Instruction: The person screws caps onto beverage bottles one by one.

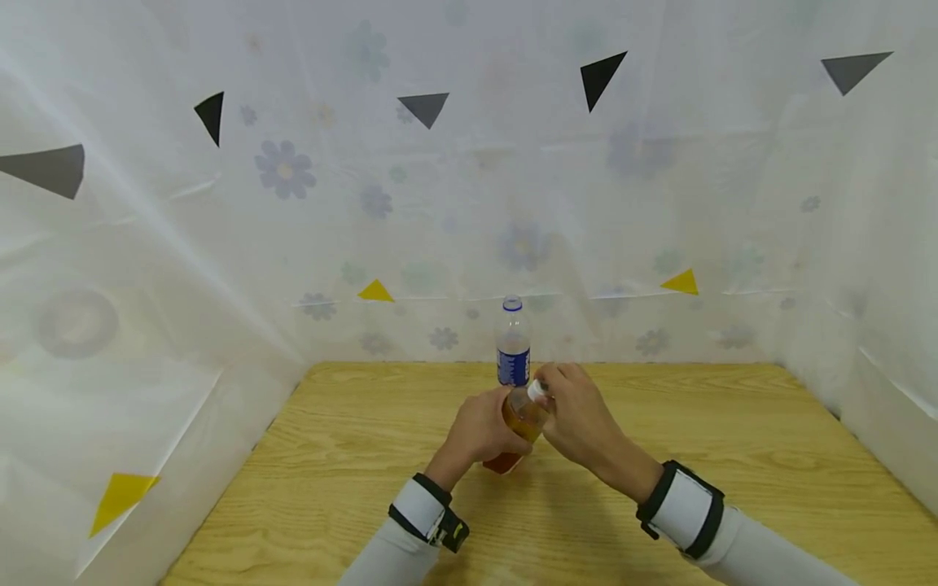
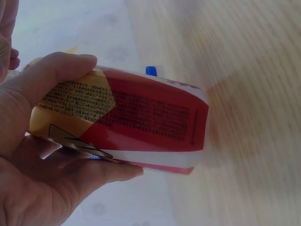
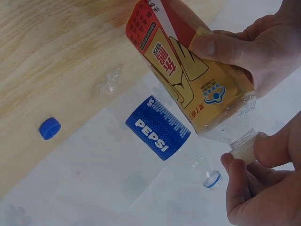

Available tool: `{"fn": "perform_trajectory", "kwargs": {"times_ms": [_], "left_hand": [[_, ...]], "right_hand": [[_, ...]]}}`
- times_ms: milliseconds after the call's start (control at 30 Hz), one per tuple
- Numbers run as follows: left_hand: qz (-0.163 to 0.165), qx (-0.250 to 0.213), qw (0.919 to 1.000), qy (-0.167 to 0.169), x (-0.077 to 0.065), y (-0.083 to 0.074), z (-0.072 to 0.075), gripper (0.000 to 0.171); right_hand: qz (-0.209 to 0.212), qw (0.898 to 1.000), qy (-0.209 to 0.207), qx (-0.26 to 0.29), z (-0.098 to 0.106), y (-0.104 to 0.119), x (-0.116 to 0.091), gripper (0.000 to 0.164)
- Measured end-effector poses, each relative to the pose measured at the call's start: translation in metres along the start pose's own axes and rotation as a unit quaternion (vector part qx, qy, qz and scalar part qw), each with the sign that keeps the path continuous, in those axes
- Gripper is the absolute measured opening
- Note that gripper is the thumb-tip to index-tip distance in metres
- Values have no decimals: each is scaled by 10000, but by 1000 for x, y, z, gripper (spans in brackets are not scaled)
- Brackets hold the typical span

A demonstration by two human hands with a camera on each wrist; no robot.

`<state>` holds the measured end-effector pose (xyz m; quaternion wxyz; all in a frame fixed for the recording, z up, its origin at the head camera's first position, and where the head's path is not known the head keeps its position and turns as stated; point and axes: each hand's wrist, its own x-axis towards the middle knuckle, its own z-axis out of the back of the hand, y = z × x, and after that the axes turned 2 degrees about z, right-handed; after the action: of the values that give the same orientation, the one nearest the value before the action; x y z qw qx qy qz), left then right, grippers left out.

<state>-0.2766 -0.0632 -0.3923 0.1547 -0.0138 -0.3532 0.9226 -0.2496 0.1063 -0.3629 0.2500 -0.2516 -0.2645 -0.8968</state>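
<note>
My left hand (image 1: 479, 425) grips a squarish clear bottle (image 2: 150, 115) with a red and gold label, its fingers and thumb wrapped round the sides. The bottle is tilted above the table, neck toward my right hand (image 1: 584, 417). Thumb and fingers of that hand pinch the white cap (image 3: 244, 151) at the bottle's neck; whether it is loose I cannot tell. Just behind stands a Pepsi bottle (image 3: 158, 129) with a blue label, upright and capless, with a blue ring round its neck. A blue cap (image 3: 50, 128) lies on the table near its base.
The wood-grain table (image 1: 352, 472) runs back to a whitish flower-printed sheet (image 1: 469, 203), which also hangs at both sides. Black, grey and yellow triangles are stuck on the sheet. Each wrist wears a strapped band (image 1: 681, 509).
</note>
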Motion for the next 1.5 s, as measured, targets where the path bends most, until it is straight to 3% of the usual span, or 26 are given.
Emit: {"fn": "perform_trajectory", "kwargs": {"times_ms": [167, 333, 400, 533, 633, 733, 900, 1000, 1100, 1300, 1400, 1500], "left_hand": [[-68, 78, 9999, 22, -3, 3, 3, 63], [-202, 87, 9998, -21, -3, 1, 22, 66], [-310, 117, 9993, -143, -1, -5, 39, 65], [-429, 173, 9974, -551, 7, -23, 84, 67], [-339, 185, 9950, -918, 15, -32, 120, 71], [-96, 78, 9906, -1365, 24, -28, 153, 73], [452, -175, 9730, -2257, 34, 14, 189, 72], [890, -353, 9563, -2762, 35, 50, 194, 71], [1351, -479, 9418, -3040, 31, 83, 188, 72], [2065, -577, 9310, -2954, 16, 134, 171, 74], [2285, -628, 9342, -2666, 9, 149, 169, 76], [2401, -718, 9430, -2190, 3, 160, 169, 78]], "right_hand": [[7, 9999, 125, 119, -1, 1, -3, 21], [-35, 9997, 129, 226, -1, 2, -5, 43], [-83, 9997, 83, 205, 1, 0, -4, 50], [-259, 9995, 171, 113, 2, -7, -4, 47], [-456, 9983, 349, 123, 3, -13, -4, 42], [-652, 9961, 573, 142, 2, -18, -6, 39], [-807, 9934, 813, 101, 1, -25, -11, 38], [-830, 9923, 911, 68, 1, -28, -14, 37], [-943, 9894, 1097, 81, 1, -31, -18, 36], [-1330, 9762, 1711, 106, -1, -35, -22, 41], [-1332, 9744, 1803, 133, -2, -37, -23, 41], [-1345, 9735, 1840, 181, -1, -38, -24, 38]]}}
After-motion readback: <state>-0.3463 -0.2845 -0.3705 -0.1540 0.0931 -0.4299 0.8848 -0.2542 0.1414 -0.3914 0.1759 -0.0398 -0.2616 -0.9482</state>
